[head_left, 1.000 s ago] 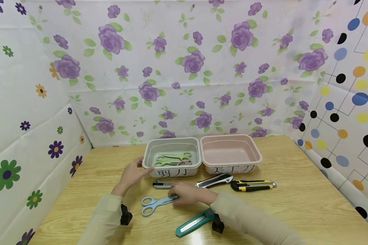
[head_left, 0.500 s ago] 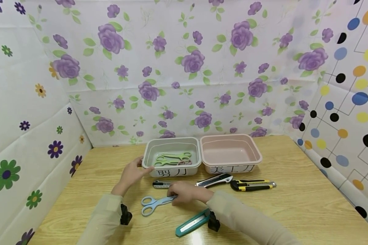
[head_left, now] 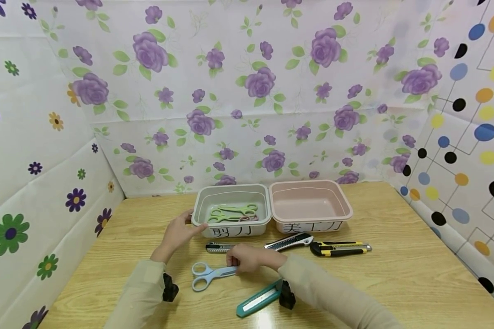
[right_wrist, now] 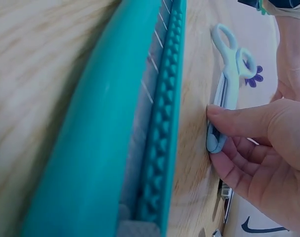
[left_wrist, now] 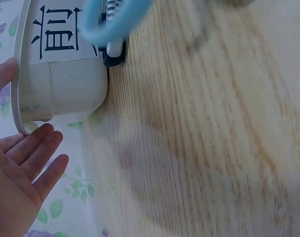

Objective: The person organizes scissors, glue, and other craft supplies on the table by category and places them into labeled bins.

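Light blue scissors (head_left: 212, 273) lie with their loops to the left. My right hand (head_left: 249, 258) pinches them by the blade tips; in the right wrist view the thumb is on one side and curled fingers on the other. My left hand (head_left: 179, 235) holds the near left corner of the grey bin (head_left: 238, 186), thumb at the front rim and fingers along the side. Inside that bin lie green scissors (head_left: 224, 218) and a pair with pinkish handles (head_left: 247, 218). A teal utility knife (head_left: 258, 300) lies below my right wrist and looms large in the right wrist view.
A pink bin (head_left: 310, 183) stands against the grey one on the right. Before the bins lie a small utility knife (head_left: 218, 247) partly behind my right hand, a white-and-black utility knife (head_left: 290, 241) and a yellow-and-black one (head_left: 340, 249). Patterned cloth walls (head_left: 238, 137) surround the table.
My right hand has moved slightly left, and its fingers have closed on the tips of the blue scissors, which have shifted a little. The left hand has stayed at the grey bin.
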Available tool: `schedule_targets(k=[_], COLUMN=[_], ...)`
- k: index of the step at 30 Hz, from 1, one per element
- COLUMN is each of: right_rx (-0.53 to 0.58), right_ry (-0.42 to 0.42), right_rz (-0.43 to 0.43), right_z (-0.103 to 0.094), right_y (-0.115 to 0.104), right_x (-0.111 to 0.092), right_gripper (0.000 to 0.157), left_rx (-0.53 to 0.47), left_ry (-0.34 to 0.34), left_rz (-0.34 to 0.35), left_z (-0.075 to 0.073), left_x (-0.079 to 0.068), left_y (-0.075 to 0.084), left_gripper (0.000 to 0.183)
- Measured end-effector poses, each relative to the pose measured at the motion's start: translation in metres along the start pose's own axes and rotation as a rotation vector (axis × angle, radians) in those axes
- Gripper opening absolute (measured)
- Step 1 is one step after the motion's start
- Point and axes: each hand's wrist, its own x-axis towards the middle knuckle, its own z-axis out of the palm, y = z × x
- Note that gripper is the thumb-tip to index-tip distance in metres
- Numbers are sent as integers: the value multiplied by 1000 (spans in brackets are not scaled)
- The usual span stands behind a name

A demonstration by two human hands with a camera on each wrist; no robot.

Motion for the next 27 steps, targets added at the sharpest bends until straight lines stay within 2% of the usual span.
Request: schedule_targets(k=[9,16,27], right_rx=[59,-4,-87], right_ry=[-26,-58,-54], right_rz=[-12,-33,-4], right_z=[-3,-13,-31], right_y=[5,7,10], right_x=[-5,-13,-29], right_gripper=[21,21,21], left_rx=[-2,7,25], left_ry=[-14,-16,-17], left_rz=[-9,-14,-19], left_z=[1,0,0], left_x=[-1,-1,2], left_y=[2,2,1], left_gripper=[76,77,76])
